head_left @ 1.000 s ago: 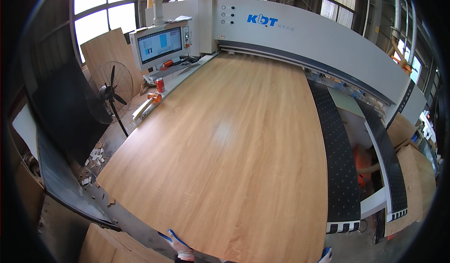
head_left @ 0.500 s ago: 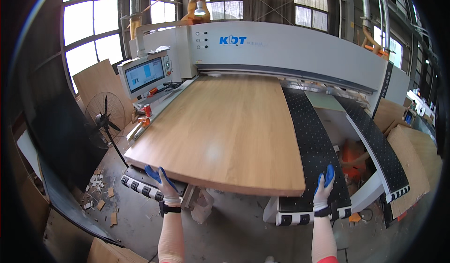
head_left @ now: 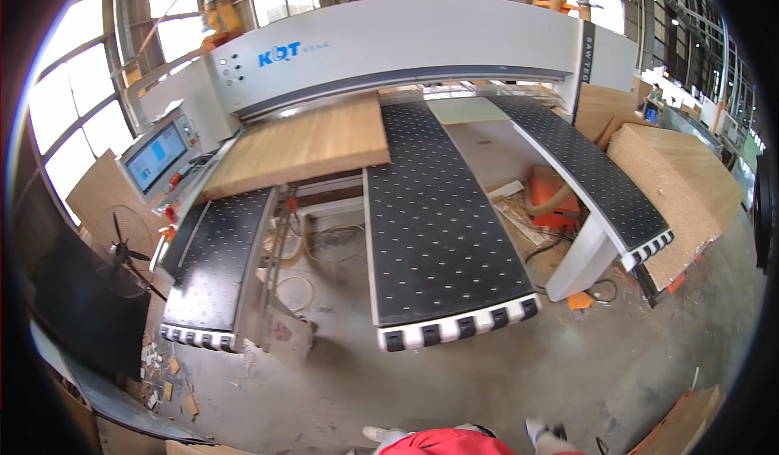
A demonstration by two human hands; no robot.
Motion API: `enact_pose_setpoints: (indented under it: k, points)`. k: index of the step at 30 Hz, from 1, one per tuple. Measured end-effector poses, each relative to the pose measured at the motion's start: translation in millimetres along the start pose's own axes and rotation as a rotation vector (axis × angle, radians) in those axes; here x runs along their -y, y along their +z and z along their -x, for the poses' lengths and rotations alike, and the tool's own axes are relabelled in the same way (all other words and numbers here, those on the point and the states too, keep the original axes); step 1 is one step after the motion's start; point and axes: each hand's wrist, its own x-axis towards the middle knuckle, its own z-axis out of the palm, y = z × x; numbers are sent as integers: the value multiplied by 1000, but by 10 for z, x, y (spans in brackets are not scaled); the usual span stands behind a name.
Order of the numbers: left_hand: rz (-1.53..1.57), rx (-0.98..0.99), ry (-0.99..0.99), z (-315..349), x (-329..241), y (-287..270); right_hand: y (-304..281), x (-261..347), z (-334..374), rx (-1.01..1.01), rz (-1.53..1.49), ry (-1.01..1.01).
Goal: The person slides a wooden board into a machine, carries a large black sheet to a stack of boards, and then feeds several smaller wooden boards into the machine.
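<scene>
overall, from left to right: a left black table [head_left: 215, 252] carries the left end of a wood-grain board [head_left: 304, 140], single or stacked, cannot be told. its front edge runs left to right across the gap; its far side meets the pale machine beam [head_left: 406, 41], leaving its long axis undetermined. its right end overlies a middle black table [head_left: 442, 228]. the board lies ahead and leftward of the wearer's red garment [head_left: 446, 443], well apart. neither hand is visible; opening, hold and which is nearer cannot be told.
</scene>
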Motion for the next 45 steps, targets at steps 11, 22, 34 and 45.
enact_pose_setpoints:
  k: [11, 22, 34, 45]
  points:
    - [-799, 60, 304, 1175, 586, 1671, -1137, -2554, 840, 35, -962, 749]
    - [-893, 410, 400, -635, -1222, 5451, -2566, -353, -711, -30, -483, -244]
    - [-1213, 1145, 428, 1474, -224, 11477, -1943, -4050, -314, -839, -1992, 1211]
    - [-1319, 853, 104, 1841, 498, 13516, -2391, -4325, -711, -93, -2405, 1201]
